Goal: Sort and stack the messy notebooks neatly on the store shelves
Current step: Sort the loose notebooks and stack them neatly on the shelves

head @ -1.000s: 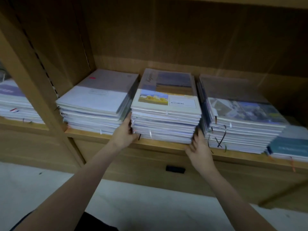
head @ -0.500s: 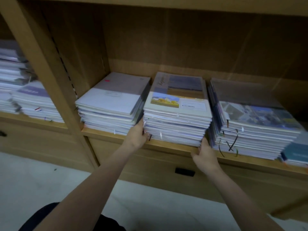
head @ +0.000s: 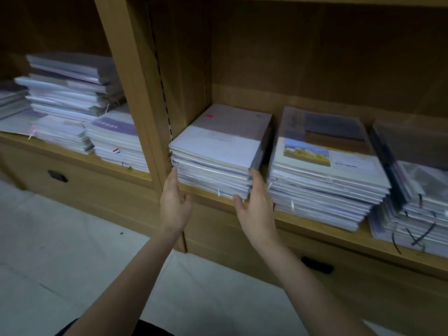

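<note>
Your left hand (head: 175,204) and right hand (head: 257,206) are flanking the leftmost stack of pale grey-and-white notebooks (head: 219,151), fingers straight, gripping nothing. That stack is sitting on the wooden shelf (head: 315,229), against the upright, just beside the stack with the landscape-picture cover (head: 324,170). Step, as I judge it: squaring the edges. Next: pressing both sides inward evenly.

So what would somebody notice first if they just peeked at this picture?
Probably the two hands: the left hand and right hand sit on either side of the grey-and-white notebook stack at the left end of the wooden shelf. Next to it, on the right, a taller stack with a yellow landscape picture on top catches the eye. Past the wooden post, messier piles lean unevenly.
</note>
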Action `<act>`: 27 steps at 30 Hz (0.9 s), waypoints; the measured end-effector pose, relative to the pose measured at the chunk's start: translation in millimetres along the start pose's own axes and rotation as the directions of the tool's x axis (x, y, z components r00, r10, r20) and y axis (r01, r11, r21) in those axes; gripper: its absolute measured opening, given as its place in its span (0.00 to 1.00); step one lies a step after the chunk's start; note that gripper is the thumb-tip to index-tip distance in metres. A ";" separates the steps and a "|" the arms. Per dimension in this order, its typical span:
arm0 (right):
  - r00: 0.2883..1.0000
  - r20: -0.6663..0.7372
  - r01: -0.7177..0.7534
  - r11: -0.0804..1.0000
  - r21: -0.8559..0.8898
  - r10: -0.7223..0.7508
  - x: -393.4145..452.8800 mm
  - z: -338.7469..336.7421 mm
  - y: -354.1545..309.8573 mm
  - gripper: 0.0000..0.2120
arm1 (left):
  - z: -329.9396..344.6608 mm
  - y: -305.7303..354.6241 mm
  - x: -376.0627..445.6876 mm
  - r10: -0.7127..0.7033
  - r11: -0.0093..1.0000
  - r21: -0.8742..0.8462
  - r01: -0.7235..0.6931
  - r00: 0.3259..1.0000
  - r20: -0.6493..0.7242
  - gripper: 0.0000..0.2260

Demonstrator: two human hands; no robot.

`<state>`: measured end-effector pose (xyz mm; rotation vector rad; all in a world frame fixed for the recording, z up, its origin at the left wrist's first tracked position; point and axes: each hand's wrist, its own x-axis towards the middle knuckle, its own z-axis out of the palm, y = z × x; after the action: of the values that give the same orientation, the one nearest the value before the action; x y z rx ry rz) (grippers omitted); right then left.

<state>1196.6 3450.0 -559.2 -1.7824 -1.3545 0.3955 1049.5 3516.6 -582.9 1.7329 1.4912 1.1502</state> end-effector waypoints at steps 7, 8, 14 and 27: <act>0.984 -0.028 -0.179 0.984 -0.022 0.178 32.2 -1.8 -12.3 0.36 | 6.5 5.8 22.8 -0.136 0.963 -0.225 0.151 0.987 0.082 0.33; 0.981 -0.039 -0.189 0.982 -0.031 0.187 33.0 0.2 -14.2 0.36 | 7.5 7.6 24.8 -0.154 0.959 -0.229 0.168 0.985 0.077 0.33; 0.984 -0.091 -0.155 0.988 -0.022 0.152 38.4 8.7 -8.3 0.33 | 3.5 7.8 27.5 -0.147 0.985 -0.090 0.147 0.989 0.004 0.30; 0.965 -0.224 -0.139 0.990 0.002 0.136 30.5 31.6 -0.5 0.23 | -10.1 4.0 42.1 -0.054 0.984 -0.168 0.052 0.999 -0.009 0.24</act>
<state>1186.0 3491.0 -570.6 -1.8770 -1.0821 0.2506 1042.7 3555.5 -564.8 1.5663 1.3967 1.2251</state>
